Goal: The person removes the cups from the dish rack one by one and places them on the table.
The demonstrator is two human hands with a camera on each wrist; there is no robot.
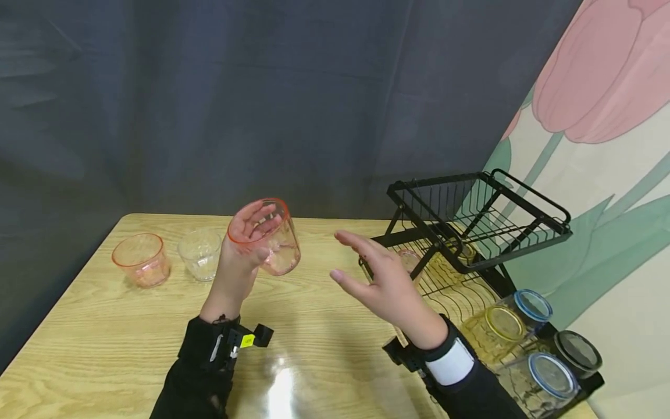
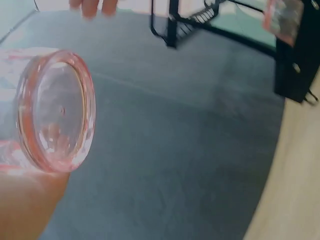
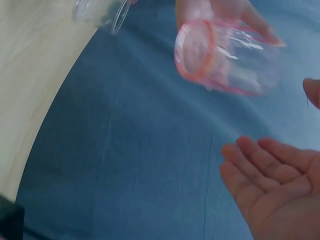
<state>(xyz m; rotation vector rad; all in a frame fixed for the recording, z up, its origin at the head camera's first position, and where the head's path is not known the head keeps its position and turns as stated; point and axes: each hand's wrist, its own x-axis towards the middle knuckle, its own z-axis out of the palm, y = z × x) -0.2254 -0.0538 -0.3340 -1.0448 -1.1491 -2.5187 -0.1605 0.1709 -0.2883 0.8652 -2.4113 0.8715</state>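
Note:
My left hand (image 1: 245,244) grips a clear glass cup with a pink-orange rim (image 1: 282,247), lifted above the table and tilted. In the left wrist view the round base of this cup (image 2: 60,112) faces the camera. My right hand (image 1: 389,285) is in the air to the right of the cup, fingers straight and apart from it. Its palm (image 3: 285,195) shows in the right wrist view with nothing in it. Left of my left hand, another pink-rimmed cup (image 1: 140,262) and a colourless cup (image 1: 201,256) stand on the table.
A black two-tier dish rack (image 1: 471,221) stands at the right. Lidless-looking yellow (image 1: 492,334), blue-rimmed (image 1: 539,381) and dark (image 1: 576,352) glasses rest upside down on its lower tier. A pinkish glass (image 1: 409,260) sits farther back. A dark curtain (image 1: 262,105) hangs behind the table.

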